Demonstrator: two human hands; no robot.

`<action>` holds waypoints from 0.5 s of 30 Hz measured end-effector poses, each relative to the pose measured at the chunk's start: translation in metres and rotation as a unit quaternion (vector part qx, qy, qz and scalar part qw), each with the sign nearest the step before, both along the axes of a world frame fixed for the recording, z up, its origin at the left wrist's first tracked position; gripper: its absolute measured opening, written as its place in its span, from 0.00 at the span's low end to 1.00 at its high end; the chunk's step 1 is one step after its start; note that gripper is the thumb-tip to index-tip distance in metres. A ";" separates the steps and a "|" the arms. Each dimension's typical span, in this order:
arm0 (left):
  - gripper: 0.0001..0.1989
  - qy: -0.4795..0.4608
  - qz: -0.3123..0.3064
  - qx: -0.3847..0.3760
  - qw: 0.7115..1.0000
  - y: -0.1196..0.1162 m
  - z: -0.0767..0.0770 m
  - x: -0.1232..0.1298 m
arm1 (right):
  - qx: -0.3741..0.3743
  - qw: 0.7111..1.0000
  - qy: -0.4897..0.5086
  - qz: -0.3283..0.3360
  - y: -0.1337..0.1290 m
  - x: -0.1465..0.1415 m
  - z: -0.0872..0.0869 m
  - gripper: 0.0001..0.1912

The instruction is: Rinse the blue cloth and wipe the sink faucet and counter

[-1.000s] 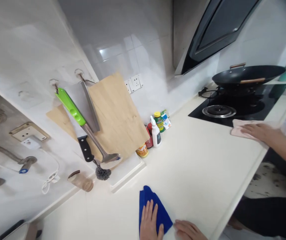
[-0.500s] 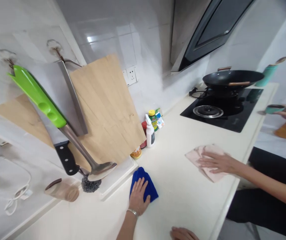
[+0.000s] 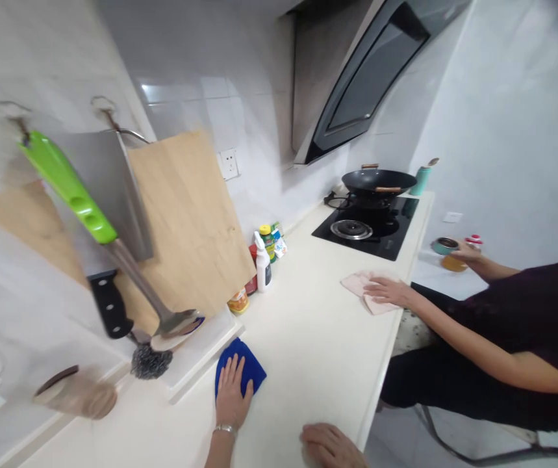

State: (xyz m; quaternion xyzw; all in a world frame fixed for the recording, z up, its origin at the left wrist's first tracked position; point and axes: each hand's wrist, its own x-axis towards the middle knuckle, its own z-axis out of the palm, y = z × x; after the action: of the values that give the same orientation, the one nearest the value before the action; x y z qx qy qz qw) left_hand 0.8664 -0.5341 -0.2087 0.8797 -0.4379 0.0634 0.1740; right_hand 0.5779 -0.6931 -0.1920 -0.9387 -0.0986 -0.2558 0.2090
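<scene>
My left hand (image 3: 232, 394), with a bracelet at its wrist, lies flat with fingers stretched over a folded blue cloth (image 3: 253, 374). The cloth rests on the white counter (image 3: 298, 351), beside the raised ledge under the cutting board. At the bottom of the view my right hand (image 3: 331, 445) rests on the bare countertop near its front edge. Its fingers lie loosely bent, with nothing seen in them. Farther along, a co-worker's hand (image 3: 386, 291) presses a pale pink cloth (image 3: 356, 283) onto the counter. That person's other hand (image 3: 468, 252) holds a teal cup (image 3: 444, 245).
A ladle (image 3: 76, 198), a cleaver (image 3: 110, 302) and a cutting board (image 3: 191, 221) hang or lean at left. A spray bottle (image 3: 263, 263) and small containers stand by the wall. Beyond are a cooktop (image 3: 390, 237) and a wok (image 3: 380, 182). A glass (image 3: 78, 393) is lower left.
The view has shifted, bringing more of the co-worker and my right hand into sight. The pink cloth is now closer to the counter's front edge. My left hand stays on the blue cloth.
</scene>
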 end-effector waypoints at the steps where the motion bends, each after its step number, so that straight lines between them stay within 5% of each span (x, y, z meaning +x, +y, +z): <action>1: 0.29 -0.002 0.014 -0.002 1.000 0.011 0.000 -0.004 | -0.005 1.000 -0.001 0.002 0.000 -0.002 -0.002 0.18; 15: 0.28 -0.009 0.264 -0.013 0.964 0.198 0.006 -0.080 | -0.092 0.991 -0.098 0.015 -0.003 -0.009 -0.050 0.27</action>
State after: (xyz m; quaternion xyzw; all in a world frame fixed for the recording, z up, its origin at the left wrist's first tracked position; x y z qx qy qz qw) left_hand 0.7861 -0.3360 -0.2030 0.9611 -0.1905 0.1213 0.1587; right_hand 0.5687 -0.6965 -0.2416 -0.9227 -0.1560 -0.3334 0.1144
